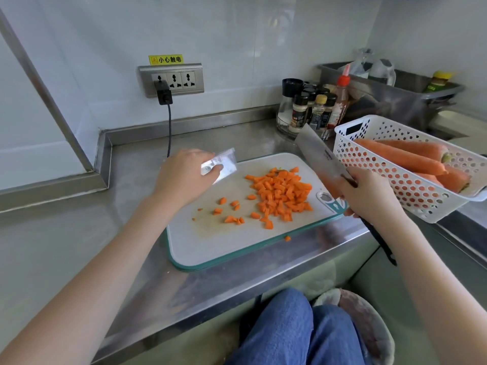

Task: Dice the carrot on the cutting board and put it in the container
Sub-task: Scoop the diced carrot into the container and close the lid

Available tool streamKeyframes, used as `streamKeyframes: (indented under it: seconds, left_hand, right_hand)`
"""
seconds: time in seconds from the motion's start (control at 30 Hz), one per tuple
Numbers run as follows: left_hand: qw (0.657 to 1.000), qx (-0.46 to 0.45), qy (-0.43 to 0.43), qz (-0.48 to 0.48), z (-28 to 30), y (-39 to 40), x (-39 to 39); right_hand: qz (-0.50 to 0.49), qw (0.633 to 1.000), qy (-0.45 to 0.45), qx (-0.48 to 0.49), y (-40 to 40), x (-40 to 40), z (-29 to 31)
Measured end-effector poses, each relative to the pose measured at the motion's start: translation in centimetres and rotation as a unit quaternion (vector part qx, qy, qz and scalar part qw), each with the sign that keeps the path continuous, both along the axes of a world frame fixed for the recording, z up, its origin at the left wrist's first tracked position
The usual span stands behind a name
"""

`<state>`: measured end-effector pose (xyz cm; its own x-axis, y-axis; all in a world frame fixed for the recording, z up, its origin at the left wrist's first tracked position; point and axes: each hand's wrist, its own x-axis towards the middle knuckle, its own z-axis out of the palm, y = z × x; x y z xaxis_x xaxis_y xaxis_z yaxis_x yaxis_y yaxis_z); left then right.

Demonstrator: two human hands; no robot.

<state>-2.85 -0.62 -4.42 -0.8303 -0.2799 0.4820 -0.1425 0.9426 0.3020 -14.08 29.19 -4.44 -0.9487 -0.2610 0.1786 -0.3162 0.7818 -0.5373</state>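
Looking down from head height at a steel kitchen counter [66,233], the view takes in a person's two bare arms reaching forward. A pale cutting board [210,246] with a teal rim lies on the counter. On it sits a heap of diced carrot [282,196], bright orange, gathered toward the board's right half, with a few loose cubes scattered to the left of the heap. One stray cube [287,238] lies just off the board's near edge, on the counter.

The left hand [184,177] is over the board's far left corner, its fingers and thumb curled round a small clear plastic container [220,165], which is tilted and held above the board. The right hand [369,196] grips a knife [321,154] where the broad blade meets the handle; the blade points up and away from the person, above the board's right end, and the dark handle sticks out below the hand toward the counter's edge.

To the right, a white perforated basket [395,185] holds several whole carrots [403,159]. Behind it stand spice jars [308,109] and a red-capped sauce bottle [340,101], beside a metal tub [390,101]. On the tiled wall a socket strip [181,80] has a black plug [164,94] in it, under a yellow warning label [166,59]. Blue jeans [290,330] show at the bottom.
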Motion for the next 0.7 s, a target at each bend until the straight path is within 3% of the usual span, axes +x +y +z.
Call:
streamKeyframes:
  seconds: [0.17, 0.23, 0.33, 0.4, 0.47, 0.53, 0.6, 0.7]
  left_hand:
    - [0.999, -0.01, 0.021, 0.032, 0.0, 0.0, -1.0]
    - [0.995, -0.048, 0.08, 0.018, 0.1, 0.4, -1.2]
    - [0.978, -0.068, 0.182, -0.076, -0.3, 3.4, -1.3]
    - [0.982, -0.026, 0.121, -0.141, -0.9, 6.2, -1.5]
    - [0.985, 0.038, -0.042, -0.163, -2.0, 8.2, -1.8]
    - [0.968, 0.039, -0.195, -0.151, -3.0, 8.8, -2.4]
    - [0.957, 0.044, -0.255, -0.128, -3.8, 8.9, -3.0]
    - [0.956, 0.061, -0.266, -0.108, -4.4, 9.0, -3.6]
  right_hand:
    - [0.011, 0.987, 0.108, 0.119, 0.0, -0.6, 0.6]
    - [0.028, 0.987, 0.106, 0.121, 0.0, -0.6, 0.3]
    - [0.042, 0.988, 0.088, 0.12, -0.1, -0.1, -0.4]
    - [0.045, 0.991, 0.064, 0.111, -0.3, 0.4, -0.6]
    - [0.049, 0.992, 0.04, 0.112, -0.7, 0.9, -0.6]
    - [0.055, 0.991, 0.026, 0.123, -1.1, 1.5, -0.7]
    - [0.057, 0.992, 0.016, 0.114, -1.5, 1.9, -0.7]
    - [0.072, 0.995, -0.025, 0.065, -1.9, 2.0, -0.8]
